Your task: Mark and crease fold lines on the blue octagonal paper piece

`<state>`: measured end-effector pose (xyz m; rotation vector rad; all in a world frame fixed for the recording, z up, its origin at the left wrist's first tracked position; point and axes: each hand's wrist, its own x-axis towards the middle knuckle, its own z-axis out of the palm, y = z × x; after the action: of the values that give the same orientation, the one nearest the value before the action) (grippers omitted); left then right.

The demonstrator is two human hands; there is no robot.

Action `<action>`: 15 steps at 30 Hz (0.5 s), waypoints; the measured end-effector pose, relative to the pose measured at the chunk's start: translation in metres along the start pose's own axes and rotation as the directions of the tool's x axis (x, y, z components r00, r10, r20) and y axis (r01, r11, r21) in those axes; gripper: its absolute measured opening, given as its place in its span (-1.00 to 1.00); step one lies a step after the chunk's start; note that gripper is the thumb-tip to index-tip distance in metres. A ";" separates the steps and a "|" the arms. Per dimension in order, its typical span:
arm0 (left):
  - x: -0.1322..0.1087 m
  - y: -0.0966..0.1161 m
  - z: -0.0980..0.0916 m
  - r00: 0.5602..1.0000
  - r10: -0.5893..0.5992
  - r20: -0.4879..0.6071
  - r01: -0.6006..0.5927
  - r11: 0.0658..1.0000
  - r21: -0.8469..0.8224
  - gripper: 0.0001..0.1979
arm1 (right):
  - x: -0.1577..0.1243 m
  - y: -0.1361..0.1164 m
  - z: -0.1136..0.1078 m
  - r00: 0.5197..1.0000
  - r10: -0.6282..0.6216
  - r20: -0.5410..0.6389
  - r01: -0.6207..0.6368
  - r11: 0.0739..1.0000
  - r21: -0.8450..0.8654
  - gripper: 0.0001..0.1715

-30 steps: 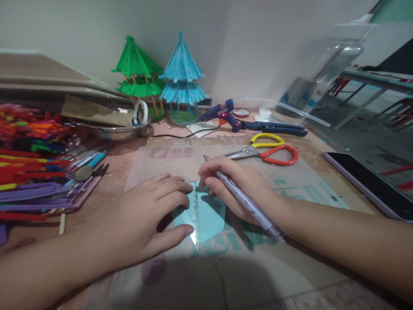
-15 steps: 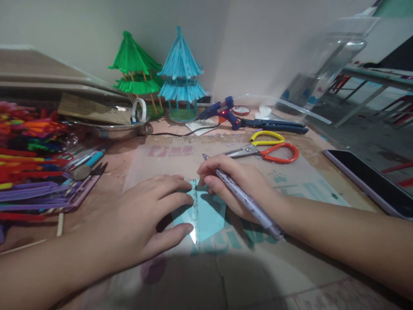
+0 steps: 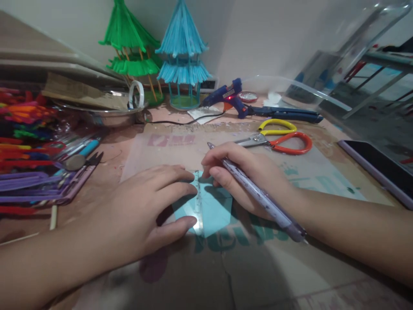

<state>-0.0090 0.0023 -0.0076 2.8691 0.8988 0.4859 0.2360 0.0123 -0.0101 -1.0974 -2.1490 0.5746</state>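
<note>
My left hand [image 3: 151,204] lies with fingers spread, its fingertips pressing on a clear ruler [image 3: 199,202]. Under the ruler is a piece of light blue paper [image 3: 216,211], partly covered by both hands. A patterned purple pen [image 3: 258,191] is gripped in my right hand [image 3: 248,176], slanting across the palm from upper left to lower right. The fingertips of that hand rest by the paper's top edge, near the ruler's far end. Behind the right hand lie scissors [image 3: 293,142] with one yellow and one orange-red handle.
At the back stand a green model tower [image 3: 129,38] and a blue one [image 3: 183,38], beside a lit blue glue gun [image 3: 226,95]. Coloured pipe cleaners [image 3: 26,163] and pliers [image 3: 93,161] are on the left, near a metal bowl [image 3: 109,117]. A phone [image 3: 377,168] lies right.
The view has tipped down and shifted slightly, so the background sits higher. The pen has swung a little, its near end reaching further right. The left hand keeps its place on the ruler.
</note>
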 end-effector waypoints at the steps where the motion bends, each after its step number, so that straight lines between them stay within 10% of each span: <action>1: 0.000 0.000 0.000 1.000 0.001 0.003 -0.001 1.000 0.000 -0.69 | 0.000 0.000 0.000 1.000 -0.003 -0.001 0.003 1.000 -0.002 -0.84; 15: 0.000 0.003 0.000 1.000 -0.001 0.009 0.001 1.000 0.003 -0.68 | 0.001 0.000 0.000 1.000 -0.012 0.002 0.012 1.000 -0.018 -0.81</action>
<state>-0.0074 0.0002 -0.0070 2.8715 0.9002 0.4719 0.2354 0.0131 -0.0098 -1.0934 -2.1649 0.5519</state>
